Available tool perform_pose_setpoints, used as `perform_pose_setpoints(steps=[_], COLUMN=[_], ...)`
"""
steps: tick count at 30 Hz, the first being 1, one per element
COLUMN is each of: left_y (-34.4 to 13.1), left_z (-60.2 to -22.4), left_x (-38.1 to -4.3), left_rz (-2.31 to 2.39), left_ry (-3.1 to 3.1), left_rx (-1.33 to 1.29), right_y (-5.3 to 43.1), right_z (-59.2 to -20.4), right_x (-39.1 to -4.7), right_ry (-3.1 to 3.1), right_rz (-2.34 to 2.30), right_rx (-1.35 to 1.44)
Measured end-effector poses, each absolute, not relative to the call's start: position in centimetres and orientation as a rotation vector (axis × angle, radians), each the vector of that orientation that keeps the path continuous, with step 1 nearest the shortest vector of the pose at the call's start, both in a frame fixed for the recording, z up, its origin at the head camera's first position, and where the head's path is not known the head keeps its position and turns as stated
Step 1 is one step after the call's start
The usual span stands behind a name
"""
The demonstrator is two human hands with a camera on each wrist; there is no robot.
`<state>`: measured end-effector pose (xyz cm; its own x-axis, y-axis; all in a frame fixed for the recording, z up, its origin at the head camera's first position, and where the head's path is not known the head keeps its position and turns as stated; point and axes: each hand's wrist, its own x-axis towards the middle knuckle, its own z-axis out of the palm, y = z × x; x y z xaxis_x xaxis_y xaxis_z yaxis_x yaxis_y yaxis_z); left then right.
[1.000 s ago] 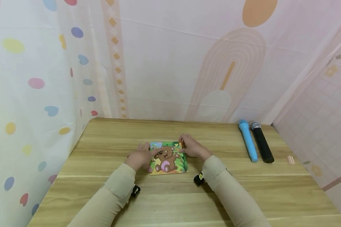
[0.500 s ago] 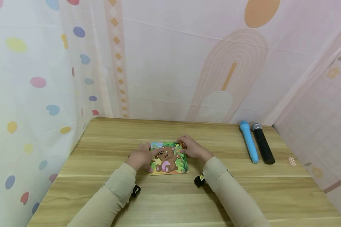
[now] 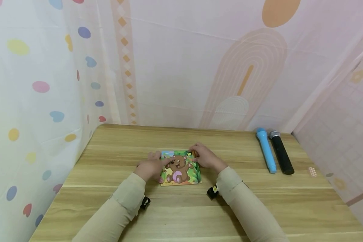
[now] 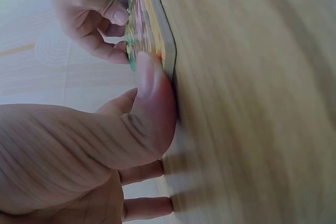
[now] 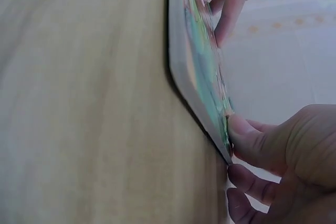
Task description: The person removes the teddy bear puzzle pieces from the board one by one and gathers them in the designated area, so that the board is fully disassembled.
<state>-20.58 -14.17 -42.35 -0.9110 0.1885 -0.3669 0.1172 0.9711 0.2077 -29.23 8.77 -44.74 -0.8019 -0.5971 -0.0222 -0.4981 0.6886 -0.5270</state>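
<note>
A square jigsaw puzzle point(image 3: 181, 173) with a smiling brown bear on a green forest scene lies flat on the table between both hands. My left hand point(image 3: 151, 168) is at its left side, index finger stretched over the picture near the bear's face. In the left wrist view the left thumb point(image 4: 152, 95) presses against the puzzle's near corner, with other fingertips on the wood. My right hand point(image 3: 206, 157) holds the far right corner. The right wrist view shows its thumb point(image 5: 249, 135) on the raised, uneven top surface and curled fingers at the edge.
A blue toy microphone point(image 3: 267, 151) and a black microphone point(image 3: 282, 153) lie side by side at the back right. Near the right edge sits a small pink-and-white patterned patch point(image 3: 312, 171). Patterned cloth point(image 3: 175, 67) hangs behind the wood-grain table point(image 3: 181, 215).
The head view shifts slightly. Both hands stay at the puzzle, with the right fingers moving only a little at its far right corner.
</note>
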Motion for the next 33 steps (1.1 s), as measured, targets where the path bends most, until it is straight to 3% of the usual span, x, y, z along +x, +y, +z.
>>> perform_pose_setpoints(steps=[13, 33], left_y=[-13.8, -13.8], left_z=[-42.0, -41.9], left_x=[-20.6, -20.6], left_rz=[0.197, 0.228], left_ry=[2.7, 2.708], left_rx=[0.191, 0.198], right_y=[8.2, 8.7], right_z=[-43.5, -44.6], right_x=[-27.9, -29.1], right_ry=[2.737, 2.687], right_rz=[-0.708, -0.858], right_rx=[-0.875, -0.85])
